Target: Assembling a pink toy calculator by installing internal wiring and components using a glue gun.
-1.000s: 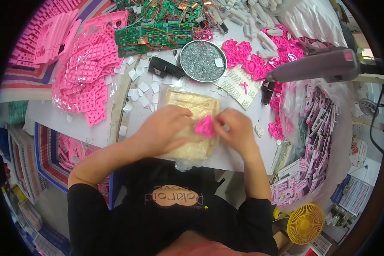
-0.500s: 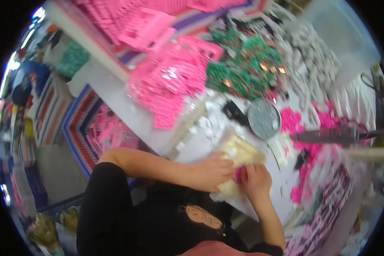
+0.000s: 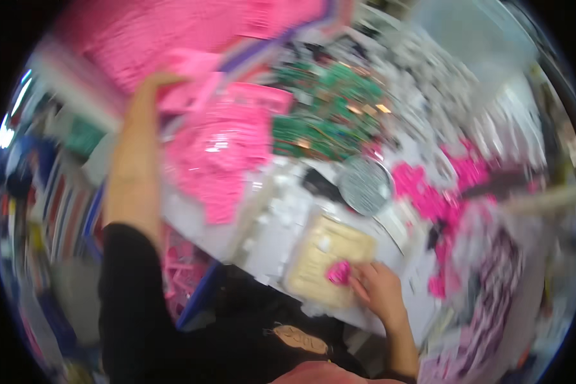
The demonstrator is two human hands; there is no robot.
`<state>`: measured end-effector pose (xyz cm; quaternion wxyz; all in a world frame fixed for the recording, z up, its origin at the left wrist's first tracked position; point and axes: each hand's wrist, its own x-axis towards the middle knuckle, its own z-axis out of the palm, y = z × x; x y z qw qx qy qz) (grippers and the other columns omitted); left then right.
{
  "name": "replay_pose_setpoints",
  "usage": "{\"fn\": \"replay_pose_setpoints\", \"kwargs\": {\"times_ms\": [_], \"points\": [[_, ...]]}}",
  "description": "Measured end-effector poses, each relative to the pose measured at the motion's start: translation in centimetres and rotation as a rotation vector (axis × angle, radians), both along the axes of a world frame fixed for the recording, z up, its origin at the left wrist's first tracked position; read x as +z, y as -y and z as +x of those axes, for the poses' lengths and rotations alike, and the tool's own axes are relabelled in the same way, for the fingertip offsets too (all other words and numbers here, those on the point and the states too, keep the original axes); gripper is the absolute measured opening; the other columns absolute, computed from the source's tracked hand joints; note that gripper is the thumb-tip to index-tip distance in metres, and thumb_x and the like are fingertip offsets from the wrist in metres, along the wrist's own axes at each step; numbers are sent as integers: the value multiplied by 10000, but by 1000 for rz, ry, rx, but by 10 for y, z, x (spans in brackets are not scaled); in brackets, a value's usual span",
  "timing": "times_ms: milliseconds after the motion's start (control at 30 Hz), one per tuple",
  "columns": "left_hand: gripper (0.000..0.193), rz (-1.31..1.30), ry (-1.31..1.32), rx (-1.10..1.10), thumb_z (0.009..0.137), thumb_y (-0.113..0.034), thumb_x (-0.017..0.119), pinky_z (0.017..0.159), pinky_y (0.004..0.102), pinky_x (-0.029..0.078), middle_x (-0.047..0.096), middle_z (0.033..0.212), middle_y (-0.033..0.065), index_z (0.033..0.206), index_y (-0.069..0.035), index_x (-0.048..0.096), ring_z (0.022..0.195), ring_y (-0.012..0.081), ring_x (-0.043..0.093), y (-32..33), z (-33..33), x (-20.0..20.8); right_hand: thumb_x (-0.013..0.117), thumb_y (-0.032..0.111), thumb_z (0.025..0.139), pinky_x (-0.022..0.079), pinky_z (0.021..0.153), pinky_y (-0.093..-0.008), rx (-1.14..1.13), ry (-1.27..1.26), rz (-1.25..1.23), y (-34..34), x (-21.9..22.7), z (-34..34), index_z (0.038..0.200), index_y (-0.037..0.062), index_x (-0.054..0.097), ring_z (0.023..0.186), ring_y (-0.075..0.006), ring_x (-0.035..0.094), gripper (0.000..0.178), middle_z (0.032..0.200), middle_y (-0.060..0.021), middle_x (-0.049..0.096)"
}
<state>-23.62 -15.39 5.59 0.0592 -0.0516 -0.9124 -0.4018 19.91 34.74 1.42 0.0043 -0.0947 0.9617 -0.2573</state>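
My left arm stretches far to the left. My left hand (image 3: pixel 162 80) is over the pink plastic parts at the far left; motion smears its fingers, and whether it grips one cannot be made out. On the near part of the table lies a beige rectangular block (image 3: pixel 313 256) with raised or recessed shapes. A small shiny magenta piece (image 3: pixel 338 273) rests on it. My right hand (image 3: pixel 379 288) is beside that piece, at the block's right side, its thumb and fingers apart and the tips close to the piece. A small white bit (image 3: pixel 324 244) sits higher up on the block.
A clear bag of pink parts (image 3: pixel 217 144) lies left of green circuit boards with wires (image 3: pixel 326 96). A round metal tin (image 3: pixel 366 185) stands behind the block, beside a black object (image 3: pixel 320 184). Magenta pieces (image 3: pixel 422 189) and a bag of striped parts (image 3: pixel 486 288) lie right.
My left hand has left the block and reached far left to the pink parts. My right hand has drawn slightly off the magenta piece, which now shows on the block. The view has shifted.
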Motion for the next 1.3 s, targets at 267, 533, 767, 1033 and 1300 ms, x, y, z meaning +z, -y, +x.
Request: {"fn": "replay_pose_setpoints", "kwargs": {"times_ms": [267, 533, 767, 1033, 1300], "points": [[480, -26, -96, -127, 903, -122, 601, 930, 327, 528, 562, 1392, 89, 1375, -54, 543, 1225, 195, 535, -6, 41, -14, 754, 181, 811, 528, 677, -412, 13, -103, -31, -46, 8, 19, 1091, 115, 700, 784, -309, 645, 293, 828, -90, 649], [586, 595, 264, -387, 961, -92, 564, 894, 279, 490, 542, 1402, 88, 1509, -73, 357, 1130, 141, 543, -124, 157, -9, 722, 282, 840, 524, 841, -487, -1104, -369, 471, -315, -7, 86, 1147, 14, 656, 984, -375, 665, 413, 1102, -191, 679], [673, 846, 478, -550, 1005, -56, 526, 919, 262, 470, 520, 1435, 99, 1607, -74, 225, 1115, 119, 561, -199, 252, -21, 736, 263, 809, 548, 788, -484, -1243, -289, 878, -411, -11, 81, 1048, 45, 679, 953, -394, 656, 328, 1092, -210, 654], [290, 754, 414, -372, 993, -56, 547, 851, 223, 449, 632, 1217, 49, 1266, -7, 627, 1082, 102, 576, -165, 306, -43, 718, 98, 891, 533, 652, -300, -1379, -583, -795, -425, -20, 141, 979, 46, 709, 756, -178, 691, 103, 863, -27, 707], [523, 695, 221, -483, 981, -388, 603, 1089, 353, 371, 521, 1381, 102, 1333, -6, 548, 1315, 204, 464, -208, 346, -60, 639, 76, 937, 573, 929, -429, -756, -592, -1735, -169, -11, 89, 1363, 64, 543, 1116, -217, 656, 436, 1259, -98, 664]]}}
